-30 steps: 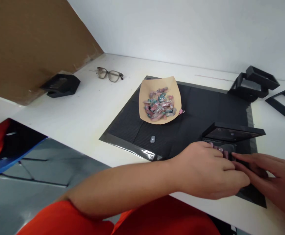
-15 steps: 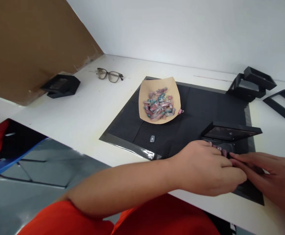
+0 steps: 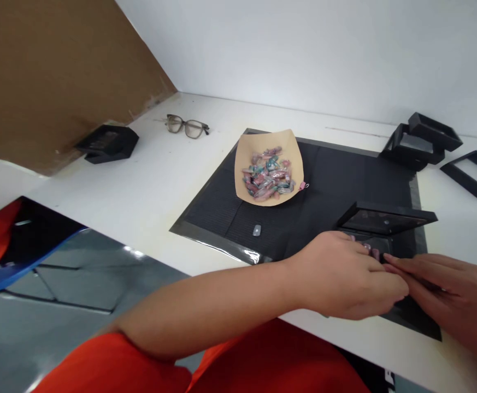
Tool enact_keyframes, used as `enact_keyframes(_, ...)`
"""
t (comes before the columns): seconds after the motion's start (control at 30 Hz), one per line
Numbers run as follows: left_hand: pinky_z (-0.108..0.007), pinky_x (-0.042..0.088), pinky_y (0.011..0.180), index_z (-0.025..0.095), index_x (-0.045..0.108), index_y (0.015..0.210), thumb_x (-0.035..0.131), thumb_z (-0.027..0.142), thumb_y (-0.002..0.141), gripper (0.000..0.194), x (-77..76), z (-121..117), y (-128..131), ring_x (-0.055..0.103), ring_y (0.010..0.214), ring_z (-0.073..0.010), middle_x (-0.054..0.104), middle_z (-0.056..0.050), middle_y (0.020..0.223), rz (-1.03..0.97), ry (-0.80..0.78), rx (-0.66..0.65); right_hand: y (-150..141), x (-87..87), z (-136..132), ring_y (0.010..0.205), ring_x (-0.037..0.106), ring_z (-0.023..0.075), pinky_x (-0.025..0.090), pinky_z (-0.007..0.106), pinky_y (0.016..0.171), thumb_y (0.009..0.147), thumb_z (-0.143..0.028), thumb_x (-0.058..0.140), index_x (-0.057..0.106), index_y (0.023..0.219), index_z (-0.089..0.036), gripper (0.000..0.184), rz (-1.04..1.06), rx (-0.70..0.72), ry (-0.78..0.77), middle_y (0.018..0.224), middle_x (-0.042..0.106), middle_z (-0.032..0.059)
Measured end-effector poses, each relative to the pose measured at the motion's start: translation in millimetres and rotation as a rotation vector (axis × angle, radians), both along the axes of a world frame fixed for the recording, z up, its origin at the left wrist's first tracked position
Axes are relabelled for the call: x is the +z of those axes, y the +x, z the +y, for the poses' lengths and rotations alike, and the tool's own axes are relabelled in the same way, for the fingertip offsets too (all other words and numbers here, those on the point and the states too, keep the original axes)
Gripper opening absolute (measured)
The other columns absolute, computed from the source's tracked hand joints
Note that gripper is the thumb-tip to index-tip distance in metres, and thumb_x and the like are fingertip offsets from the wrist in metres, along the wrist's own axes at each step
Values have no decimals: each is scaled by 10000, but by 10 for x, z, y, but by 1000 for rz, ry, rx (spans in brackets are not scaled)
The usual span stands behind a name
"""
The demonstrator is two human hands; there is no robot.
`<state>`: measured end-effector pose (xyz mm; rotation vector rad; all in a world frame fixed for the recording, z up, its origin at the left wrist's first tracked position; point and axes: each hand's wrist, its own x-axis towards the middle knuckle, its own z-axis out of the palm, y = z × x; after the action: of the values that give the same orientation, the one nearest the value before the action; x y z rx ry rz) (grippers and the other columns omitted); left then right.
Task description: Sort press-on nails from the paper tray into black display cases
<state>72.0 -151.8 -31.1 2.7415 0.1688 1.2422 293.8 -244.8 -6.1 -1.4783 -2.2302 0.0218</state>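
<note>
My left hand (image 3: 345, 275) reaches across to the right, fingers curled over the base of an open black case (image 3: 386, 221) on the black mat (image 3: 336, 174). A few pink pieces (image 3: 369, 248) show in the case just beyond my knuckles. My right hand (image 3: 447, 292) lies beside it with fingers stretched flat, tips touching the left hand's fingertips at the case's front edge. What the left fingers pinch is hidden. A tan paper tray (image 3: 269, 166) holds several pink and teal pieces. One small grey piece (image 3: 257, 230) lies alone on the mat.
Eyeglasses (image 3: 187, 125) lie on the white table at the back. A black case (image 3: 109, 143) sits by a brown cardboard panel (image 3: 49, 76) on the left. More black cases and frames (image 3: 427, 139) stand at the right. A dark glossy surface (image 3: 58, 273) is at lower left.
Both hands stayed at the open case, shifting only slightly; the right hand's fingers slid a little closer to the left hand. The view moved a bit.
</note>
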Motion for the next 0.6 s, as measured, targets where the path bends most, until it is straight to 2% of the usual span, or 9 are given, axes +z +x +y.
enact_keyframes(0.2, -246, 487, 611, 282, 821, 799, 539, 238, 1036, 371, 11, 3, -4, 613, 589, -89, 771, 104, 726, 4, 6, -11, -38, 14, -6, 517, 771, 160, 540, 201, 461, 1170, -449, 491, 888, 844, -211, 566, 15, -59, -20, 729, 845, 78)
enact_keyframes(0.43, -241, 468, 614, 283, 827, 807, 522, 215, 1015, 376, 16, -7, -10, 596, 564, -76, 786, 96, 745, 25, 18, -12, -64, 19, 14, 485, 747, 162, 539, 209, 435, 1155, -435, 501, 876, 804, -225, 555, 26, -50, -16, 703, 829, 68)
enact_keyframes(0.6, -258, 434, 608, 285, 836, 887, 480, 262, 1066, 399, 13, -3, -17, 606, 575, -78, 811, 63, 818, 158, -33, -49, -48, 17, 3, 497, 755, 150, 545, 183, 453, 1137, -390, 540, 877, 833, -218, 485, 16, -10, -13, 712, 832, 61)
